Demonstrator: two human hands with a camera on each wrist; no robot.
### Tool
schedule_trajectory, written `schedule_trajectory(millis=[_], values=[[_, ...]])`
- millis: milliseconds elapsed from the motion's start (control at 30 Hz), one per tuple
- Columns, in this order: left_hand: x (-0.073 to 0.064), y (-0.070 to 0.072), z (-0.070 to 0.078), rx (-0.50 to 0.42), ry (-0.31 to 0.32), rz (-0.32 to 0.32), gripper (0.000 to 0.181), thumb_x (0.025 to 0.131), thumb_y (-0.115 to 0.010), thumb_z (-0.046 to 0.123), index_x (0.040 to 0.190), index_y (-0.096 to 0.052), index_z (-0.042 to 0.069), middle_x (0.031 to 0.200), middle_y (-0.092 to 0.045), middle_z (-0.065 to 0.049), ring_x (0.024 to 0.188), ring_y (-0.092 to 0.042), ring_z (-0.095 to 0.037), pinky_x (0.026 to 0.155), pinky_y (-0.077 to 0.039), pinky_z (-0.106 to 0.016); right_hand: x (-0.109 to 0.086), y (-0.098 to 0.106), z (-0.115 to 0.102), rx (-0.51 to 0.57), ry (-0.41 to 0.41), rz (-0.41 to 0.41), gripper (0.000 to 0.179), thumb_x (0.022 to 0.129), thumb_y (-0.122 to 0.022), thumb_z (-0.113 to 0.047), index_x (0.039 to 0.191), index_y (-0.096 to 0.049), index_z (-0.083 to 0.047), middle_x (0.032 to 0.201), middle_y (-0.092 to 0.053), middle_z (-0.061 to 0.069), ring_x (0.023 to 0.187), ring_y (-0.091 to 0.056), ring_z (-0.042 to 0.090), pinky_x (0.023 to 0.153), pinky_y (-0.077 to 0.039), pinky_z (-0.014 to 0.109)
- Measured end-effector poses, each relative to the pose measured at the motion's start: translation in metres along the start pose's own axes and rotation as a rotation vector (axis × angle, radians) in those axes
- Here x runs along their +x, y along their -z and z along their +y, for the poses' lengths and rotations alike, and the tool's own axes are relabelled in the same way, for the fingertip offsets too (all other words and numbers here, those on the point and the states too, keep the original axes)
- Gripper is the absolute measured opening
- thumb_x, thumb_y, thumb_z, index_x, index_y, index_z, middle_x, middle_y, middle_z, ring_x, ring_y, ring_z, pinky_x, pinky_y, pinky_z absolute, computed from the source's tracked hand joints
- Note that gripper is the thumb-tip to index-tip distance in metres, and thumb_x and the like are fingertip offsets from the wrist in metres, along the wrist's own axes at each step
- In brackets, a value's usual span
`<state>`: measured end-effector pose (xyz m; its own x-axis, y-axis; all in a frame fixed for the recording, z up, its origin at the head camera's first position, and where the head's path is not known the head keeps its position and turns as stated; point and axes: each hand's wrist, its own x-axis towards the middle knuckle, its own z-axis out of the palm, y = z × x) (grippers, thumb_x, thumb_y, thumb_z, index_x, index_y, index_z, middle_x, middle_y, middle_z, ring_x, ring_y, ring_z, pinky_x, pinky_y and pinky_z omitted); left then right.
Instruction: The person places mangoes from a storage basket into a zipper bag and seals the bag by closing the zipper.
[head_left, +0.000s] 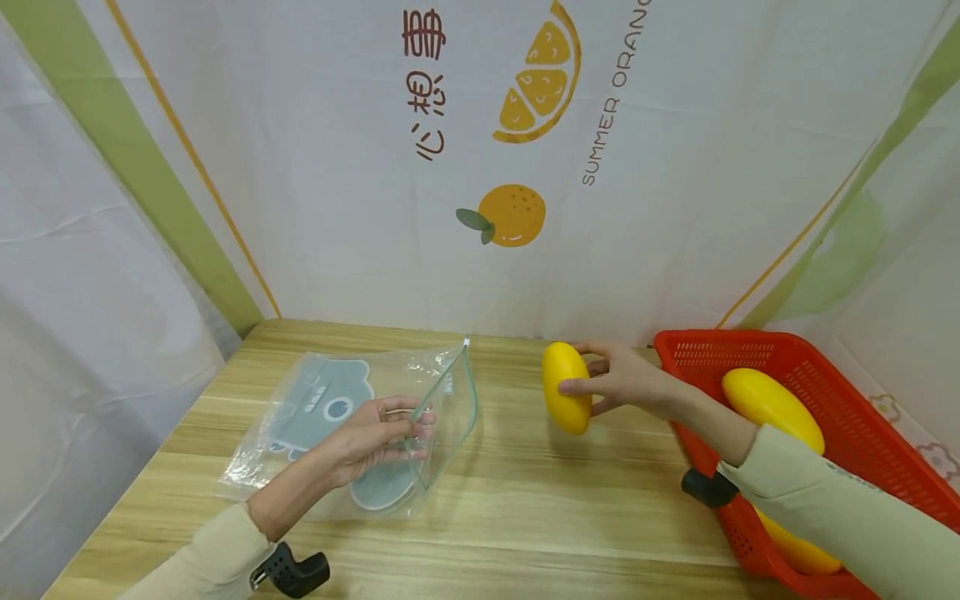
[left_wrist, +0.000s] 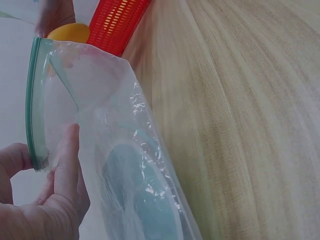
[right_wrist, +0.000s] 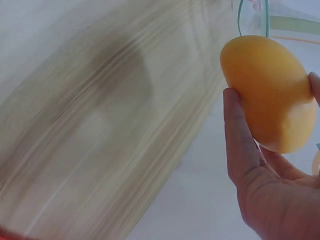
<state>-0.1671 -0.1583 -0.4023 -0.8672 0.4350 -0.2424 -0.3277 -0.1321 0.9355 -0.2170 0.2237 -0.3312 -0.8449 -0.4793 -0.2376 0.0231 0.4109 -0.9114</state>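
Note:
My left hand (head_left: 386, 433) holds a clear zip bag (head_left: 300, 475) by its mouth, with the thumb and fingers at the green zip edge (left_wrist: 31, 110). The mouth gapes toward the right, and a blue-grey cartoon print (head_left: 322, 400) covers the bag's side. To the right of the mouth, my right hand (head_left: 611, 379) grips a yellow mango (head_left: 566, 387), fingers and thumb on opposite sides of it. The right wrist view shows this mango (right_wrist: 270, 95) upright above the tabletop, with part of the bag behind it.
A red plastic basket (head_left: 738, 339) stands at the right of the wooden table (head_left: 540, 517). Inside it lie more yellow mangoes (head_left: 772, 404), partly covered by my right sleeve. A white curtain (head_left: 337, 225) with orange prints hangs along the table's back edge.

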Motion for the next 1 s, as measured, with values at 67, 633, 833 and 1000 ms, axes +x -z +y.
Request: schedule_trajectory(millis=[67, 633, 833, 1000], values=[[0.000, 0.000, 0.000, -0.009, 0.000, 0.003, 0.052, 0.098, -0.054, -0.007, 0.144, -0.032, -0.018, 0.123, -0.062, -0.024, 0.105, -0.068, -0.029, 0.094, -0.056, -0.046, 0.002, -0.003, 0.000, 0.012, -0.004, -0.002, 0.070, 0.092, -0.079, -0.024, 0.147, -0.043, -0.001, 0.114, -0.067, 0.021, 0.100, -0.067, 0.036, 0.080, -0.061, 0.052], [-0.001, -0.002, 0.002, -0.028, -0.009, -0.004, 0.051, 0.100, -0.055, -0.006, 0.143, -0.032, -0.018, 0.125, -0.059, -0.024, 0.104, -0.067, -0.025, 0.095, -0.055, -0.045, 0.023, -0.038, -0.012, 0.088, 0.002, -0.069, 0.063, 0.094, -0.077, -0.024, 0.146, -0.046, -0.003, 0.118, -0.066, 0.020, 0.103, -0.067, 0.035, 0.079, -0.061, 0.053], [-0.002, -0.002, 0.002, -0.032, -0.012, -0.004, 0.054, 0.100, -0.056, -0.005, 0.145, -0.030, -0.018, 0.126, -0.058, -0.024, 0.104, -0.067, -0.025, 0.096, -0.055, -0.045, 0.032, -0.051, -0.011, 0.133, -0.012, -0.096, 0.061, 0.095, -0.075, -0.026, 0.143, -0.048, -0.002, 0.118, -0.066, 0.020, 0.102, -0.067, 0.036, 0.079, -0.062, 0.051], [-0.002, -0.002, 0.001, -0.037, -0.015, -0.003, 0.055, 0.100, -0.057, -0.004, 0.146, -0.029, -0.018, 0.128, -0.057, -0.026, 0.103, -0.067, -0.024, 0.096, -0.055, -0.046, 0.037, -0.062, -0.012, 0.140, -0.025, -0.101, 0.062, 0.095, -0.074, -0.027, 0.141, -0.045, 0.003, 0.115, -0.066, 0.021, 0.098, -0.068, 0.034, 0.080, -0.061, 0.052]])
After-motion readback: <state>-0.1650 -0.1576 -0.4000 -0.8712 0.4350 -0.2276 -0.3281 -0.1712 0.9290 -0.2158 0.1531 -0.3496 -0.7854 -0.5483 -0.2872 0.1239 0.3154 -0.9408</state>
